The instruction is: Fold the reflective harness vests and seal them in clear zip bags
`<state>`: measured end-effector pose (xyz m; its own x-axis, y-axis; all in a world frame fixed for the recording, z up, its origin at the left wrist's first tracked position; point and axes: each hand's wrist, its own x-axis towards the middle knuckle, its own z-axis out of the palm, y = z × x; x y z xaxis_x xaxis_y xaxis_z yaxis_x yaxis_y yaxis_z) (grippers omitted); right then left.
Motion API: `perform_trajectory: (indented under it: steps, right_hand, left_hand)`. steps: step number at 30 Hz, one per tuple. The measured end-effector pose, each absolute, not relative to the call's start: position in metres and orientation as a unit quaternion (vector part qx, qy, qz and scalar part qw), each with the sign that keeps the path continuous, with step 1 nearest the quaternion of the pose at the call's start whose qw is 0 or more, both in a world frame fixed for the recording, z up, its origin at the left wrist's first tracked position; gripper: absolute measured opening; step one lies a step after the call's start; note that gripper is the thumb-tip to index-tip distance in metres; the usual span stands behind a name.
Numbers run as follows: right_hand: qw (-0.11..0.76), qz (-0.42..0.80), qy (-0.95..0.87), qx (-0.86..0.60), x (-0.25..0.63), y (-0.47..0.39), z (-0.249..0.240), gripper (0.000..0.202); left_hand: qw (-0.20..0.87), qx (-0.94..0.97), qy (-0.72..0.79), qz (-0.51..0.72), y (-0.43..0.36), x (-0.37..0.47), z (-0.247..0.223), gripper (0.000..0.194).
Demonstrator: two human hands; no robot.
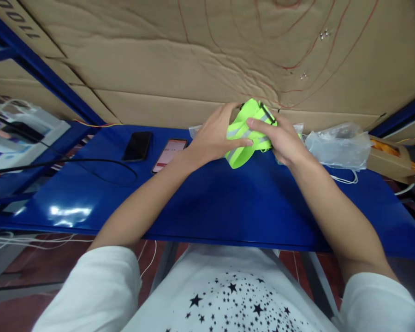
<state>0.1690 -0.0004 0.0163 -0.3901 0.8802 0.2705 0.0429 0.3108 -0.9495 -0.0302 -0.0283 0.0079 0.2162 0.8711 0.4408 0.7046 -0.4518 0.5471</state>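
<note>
A neon yellow-green strap with silver-grey stripes is bunched up above the back of the blue table. My left hand grips its left side, thumb laid across the front and the other fingers behind it. On the right side my right hand holds the same strap, its thumb pressed on the folded layers. A black buckle shows at the strap's upper right. One loop of the strap hangs down between my hands. The fingers behind the strap are mostly hidden.
A dark phone and a phone with a lit screen lie left of my hands. Clear plastic bags and an open cardboard box are at the right. A black cable crosses the left side. Cardboard stands behind the table.
</note>
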Motion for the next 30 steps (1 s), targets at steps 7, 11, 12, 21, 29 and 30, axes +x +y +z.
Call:
perform_trajectory:
  steps: [7, 11, 12, 21, 29, 30]
  right_hand:
    - [0.459, 0.611, -0.575, -0.292, 0.164, 0.012, 0.012, 0.055]
    - [0.424, 0.654, -0.558, -0.284, 0.165, 0.01, 0.014, 0.051]
    - [0.42, 0.669, -0.546, -0.278, 0.166, 0.009, 0.014, 0.047]
    - [0.382, 0.74, -0.466, -0.298, 0.168, 0.004, 0.008, 0.034]
    - [0.35, 0.599, -0.636, -0.337, 0.159, 0.001, 0.007, 0.078]
    - [0.386, 0.533, -0.673, -0.338, 0.159, -0.001, 0.01, 0.079]
  left_hand:
    - [0.085, 0.782, 0.418, 0.455, -0.036, -0.009, -0.009, 0.079]
    - [0.023, 0.815, 0.397, 0.422, -0.044, -0.004, -0.005, 0.067]
    - [0.022, 0.827, 0.388, 0.405, -0.045, -0.005, -0.002, 0.061]
    - [0.096, 0.862, 0.342, 0.362, -0.037, -0.011, 0.004, 0.052]
    - [0.088, 0.742, 0.485, 0.455, -0.036, -0.022, 0.002, 0.063]
    - [0.113, 0.716, 0.48, 0.495, -0.034, -0.022, 0.002, 0.062]
